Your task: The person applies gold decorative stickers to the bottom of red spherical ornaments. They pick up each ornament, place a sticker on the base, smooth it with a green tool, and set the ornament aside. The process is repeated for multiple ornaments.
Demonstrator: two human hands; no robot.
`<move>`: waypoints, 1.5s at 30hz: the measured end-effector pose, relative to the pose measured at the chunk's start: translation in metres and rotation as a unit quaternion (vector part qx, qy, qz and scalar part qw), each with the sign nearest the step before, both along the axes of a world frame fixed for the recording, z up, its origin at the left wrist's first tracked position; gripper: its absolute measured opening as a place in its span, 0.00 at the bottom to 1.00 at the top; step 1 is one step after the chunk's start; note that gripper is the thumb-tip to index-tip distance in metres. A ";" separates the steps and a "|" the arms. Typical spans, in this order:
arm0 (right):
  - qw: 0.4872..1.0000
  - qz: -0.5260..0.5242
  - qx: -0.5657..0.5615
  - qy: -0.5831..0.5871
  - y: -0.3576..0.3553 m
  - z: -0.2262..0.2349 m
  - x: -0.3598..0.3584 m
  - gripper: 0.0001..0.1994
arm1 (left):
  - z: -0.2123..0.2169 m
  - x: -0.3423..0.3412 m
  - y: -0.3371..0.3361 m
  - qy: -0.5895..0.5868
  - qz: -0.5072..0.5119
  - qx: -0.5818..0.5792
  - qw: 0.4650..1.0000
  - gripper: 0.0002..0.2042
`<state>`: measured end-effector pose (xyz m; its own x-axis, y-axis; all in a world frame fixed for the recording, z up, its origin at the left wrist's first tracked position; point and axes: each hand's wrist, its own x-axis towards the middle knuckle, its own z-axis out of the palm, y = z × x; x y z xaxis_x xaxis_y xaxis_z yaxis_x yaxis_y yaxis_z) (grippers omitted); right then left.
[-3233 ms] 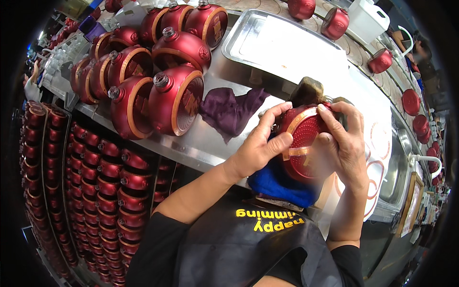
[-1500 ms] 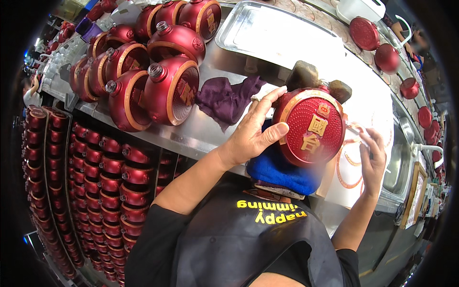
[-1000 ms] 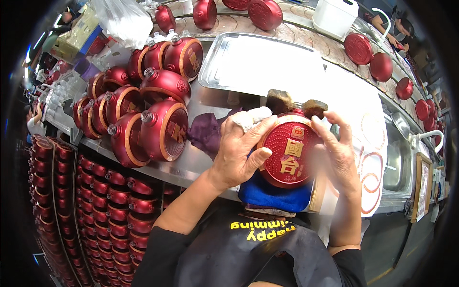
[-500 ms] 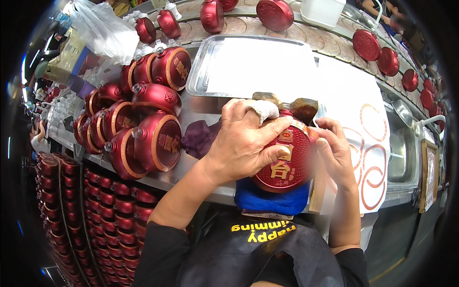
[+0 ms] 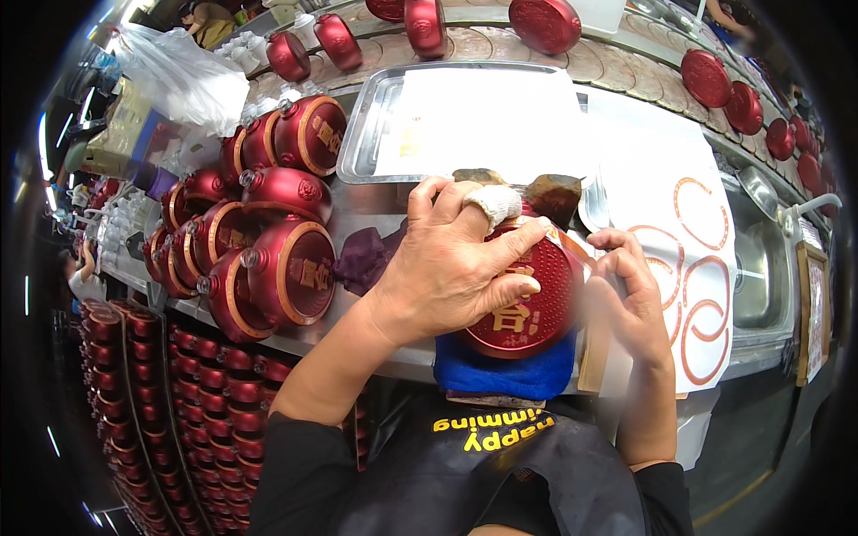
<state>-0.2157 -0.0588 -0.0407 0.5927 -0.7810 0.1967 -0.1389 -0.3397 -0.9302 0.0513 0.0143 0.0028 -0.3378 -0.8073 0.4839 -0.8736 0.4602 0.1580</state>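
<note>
A round, flat-faced red bottle [image 5: 527, 308] with gold characters leans on a folded blue cloth [image 5: 500, 368] in front of me. My left hand [image 5: 456, 255] lies over its upper left side, with the thumb on the face and the index finger at the rim. White wrapping [image 5: 493, 205] covers one finger of that hand. From the bottle's upper right rim a thin orange strip [image 5: 569, 243] runs to my right hand [image 5: 633, 290], whose thumb and fingers are pinched on its end. Behind the bottle, dark brown supports [image 5: 551, 198] show partly.
Several red bottles [image 5: 299, 272] with orange rims cluster at left. A metal tray [image 5: 357, 134] holds white sheets. Curved orange strips [image 5: 706, 286] lie on white paper at right, beside a sink [image 5: 760, 286]. Bottles [image 5: 545, 25] line the conveyor [image 5: 487, 49] at the back; racked bottles [image 5: 214, 402] fill the lower left.
The bottles on the conveyor have shifted right. My right hand has drawn slightly down and away from the rim, and more of the strip shows. My left hand stays on the bottle.
</note>
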 end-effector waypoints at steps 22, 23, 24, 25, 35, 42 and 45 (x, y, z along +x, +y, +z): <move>0.973 -0.058 -0.204 0.087 0.018 -0.005 -0.013 0.05 | 0.007 -0.018 -0.008 -0.047 -0.020 0.007 0.999 0.27; 0.973 -0.051 -0.205 0.090 0.020 -0.003 -0.014 0.05 | 0.007 -0.018 -0.009 -0.049 -0.020 0.006 0.999 0.27; 0.972 -0.037 -0.213 0.093 0.023 0.000 -0.016 0.05 | 0.007 -0.018 -0.009 -0.048 -0.020 0.009 0.999 0.27; 0.970 -0.023 -0.222 0.095 0.026 0.003 -0.017 0.05 | 0.008 -0.019 -0.009 -0.049 -0.021 0.010 0.999 0.27; 0.983 -0.015 -0.170 0.065 0.026 0.026 -0.018 0.22 | 0.008 -0.011 -0.011 -0.012 -0.042 0.021 0.999 0.28; 0.954 -0.009 -0.278 0.114 0.020 0.005 -0.001 0.25 | 0.004 -0.006 -0.008 -0.009 -0.025 0.031 0.999 0.27; 0.959 -0.008 -0.265 0.104 0.021 0.004 -0.007 0.24 | 0.003 -0.006 -0.009 -0.016 -0.025 0.026 0.999 0.27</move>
